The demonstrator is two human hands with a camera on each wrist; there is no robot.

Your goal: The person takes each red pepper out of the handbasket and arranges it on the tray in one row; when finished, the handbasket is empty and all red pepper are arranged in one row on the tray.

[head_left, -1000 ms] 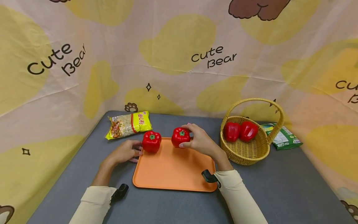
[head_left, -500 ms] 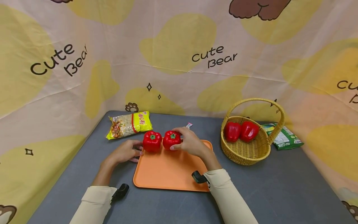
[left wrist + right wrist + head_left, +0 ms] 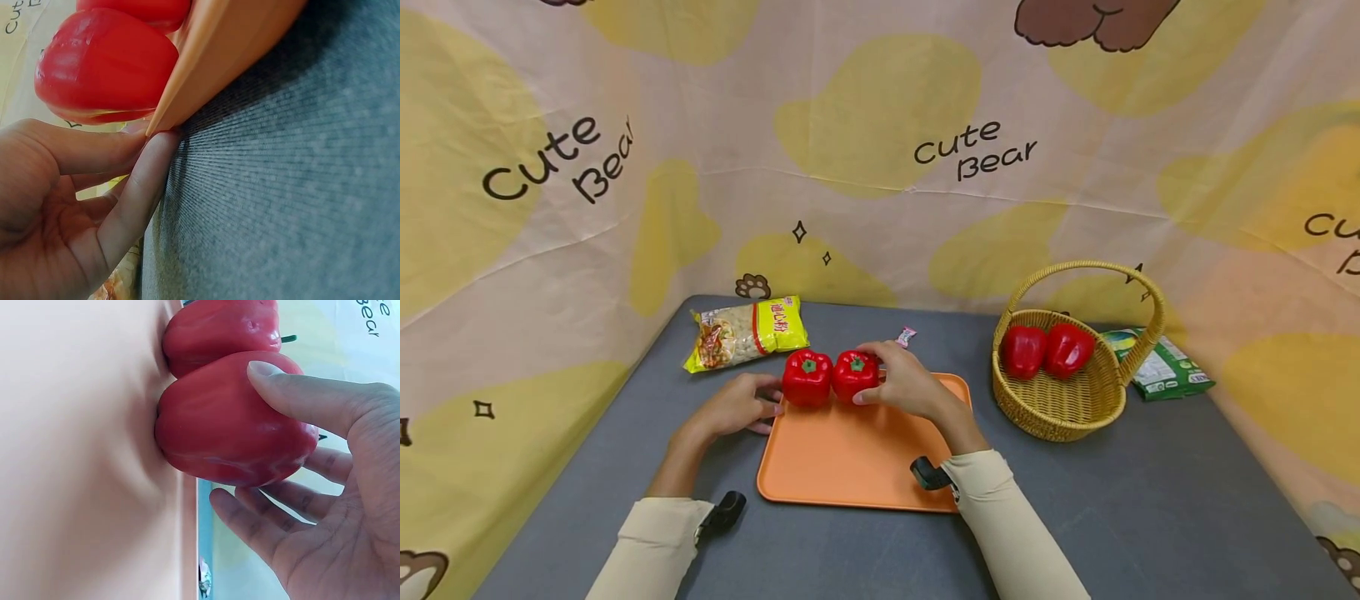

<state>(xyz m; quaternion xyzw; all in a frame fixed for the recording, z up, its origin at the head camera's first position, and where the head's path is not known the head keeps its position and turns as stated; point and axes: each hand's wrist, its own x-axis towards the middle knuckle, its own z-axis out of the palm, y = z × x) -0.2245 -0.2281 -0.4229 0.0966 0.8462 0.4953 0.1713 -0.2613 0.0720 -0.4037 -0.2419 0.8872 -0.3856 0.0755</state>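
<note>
the right pepper (image 3: 852, 377) stands stem-up near the tray's far edge, just left of the frame's centre, seemingly touching the left pepper (image 3: 806, 379). the right hand (image 3: 906, 383) grips it, thumb on the near side and fingers round the back. the left hand (image 3: 737, 407) pinches the left rim of the orange tray (image 3: 857, 454) between thumb and fingers.

the glossy, even skin suggests a light, fairly stiff imitation, probably smooth enough to slip under a careless touch but hardly fragile. the lobed sides look the best hold: thumb and fingers opposite each other around the widest part, with modest pressure. the short green stem (image 3: 857, 364) seems too small to lift by. the tray looks thin and stiff, so its raised rim should suit a pinch.
</note>
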